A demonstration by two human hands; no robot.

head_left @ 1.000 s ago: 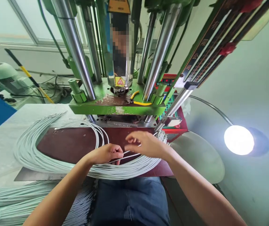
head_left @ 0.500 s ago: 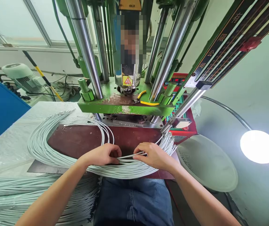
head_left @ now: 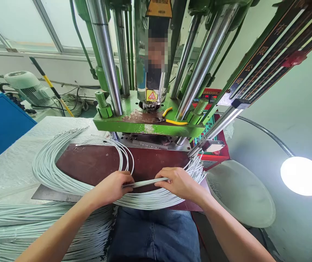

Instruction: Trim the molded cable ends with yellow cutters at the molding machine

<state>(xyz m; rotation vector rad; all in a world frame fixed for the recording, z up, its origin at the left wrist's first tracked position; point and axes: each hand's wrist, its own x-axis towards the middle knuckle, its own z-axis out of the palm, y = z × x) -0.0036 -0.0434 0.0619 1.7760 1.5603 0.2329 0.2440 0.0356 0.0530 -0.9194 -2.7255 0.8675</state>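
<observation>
Several white cables (head_left: 145, 182) run as a small bunch between my two hands. My left hand (head_left: 119, 185) pinches the bunch at its left part, with thumb and fingers closed. On the right, my right hand (head_left: 174, 181) grips the same cables, and its curled fingers partly hide them. Below and around the hands a large curved bundle of white cables (head_left: 46, 167) sweeps across the dark red board (head_left: 87, 163), its right ends fanned out at the board's right edge. A smaller loop of cables (head_left: 123, 154) curves behind my left hand.
A green press (head_left: 123, 125) with steel columns stands just behind the board. Yellow-handled pliers (head_left: 174, 121) lie on its plate. At right are a slanted rail (head_left: 213, 127), a round pale tub (head_left: 243, 193) and a lit lamp (head_left: 301, 175). More cables (head_left: 43, 229) lie lower left.
My left hand has shifted slightly left and closed on the cables. The strands between my hands are now gathered into a tighter bunch. The view has shifted slightly.
</observation>
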